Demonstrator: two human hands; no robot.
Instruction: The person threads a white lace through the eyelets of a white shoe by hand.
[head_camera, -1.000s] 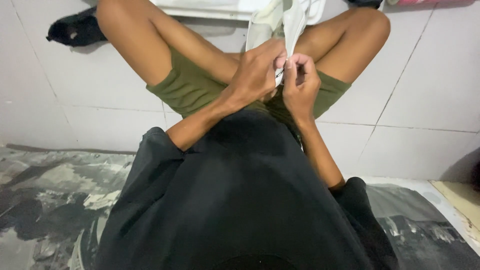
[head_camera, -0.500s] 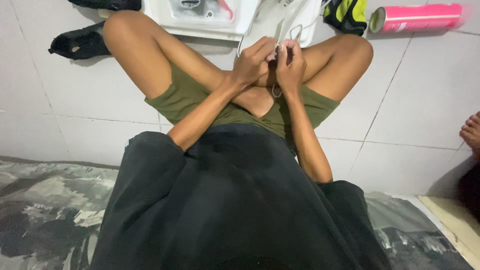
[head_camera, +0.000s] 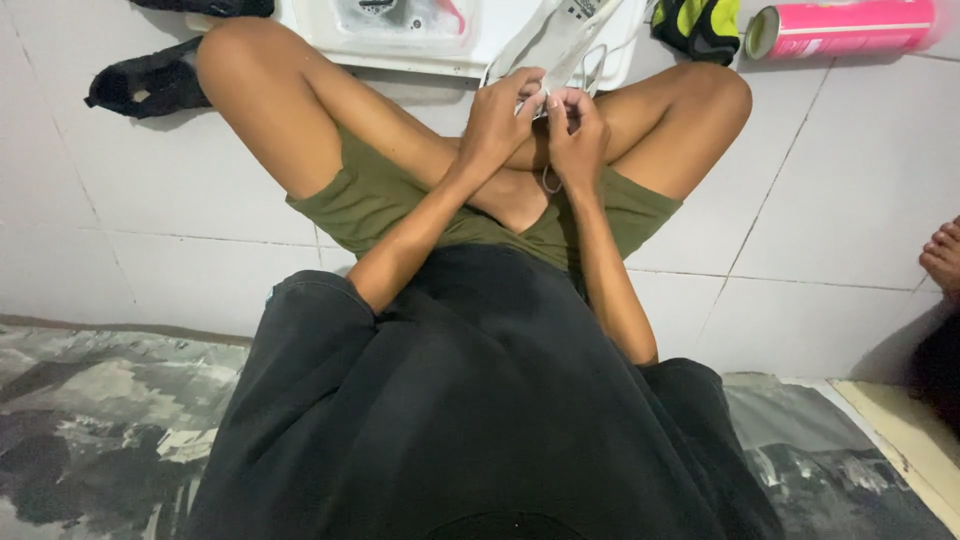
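1. Upper centre of the frame: the left hand (head_camera: 497, 118) and the right hand (head_camera: 573, 130) meet above the crossed legs, both closed in a pinch on a white shoe (head_camera: 556, 40) and its thin lace loop (head_camera: 549, 180) (the loop hangs just below the fingers).
2. Each grip is nearly shut, fingertips pressed on the lace at the shoe's near edge.
3. Risk: the lace is thin and the pinch small, so it may slip free or pull out of its eyelet if tugged too hard.
4. Risk: the shoe leans out over the white tray (head_camera: 470, 60); a loosened hold would likely drop it there.
5. Periphery: a pink can (head_camera: 845, 28), upper right, and a black sandal (head_camera: 145, 85), upper left, lie well apart on the tiled floor (head_camera: 850, 180).
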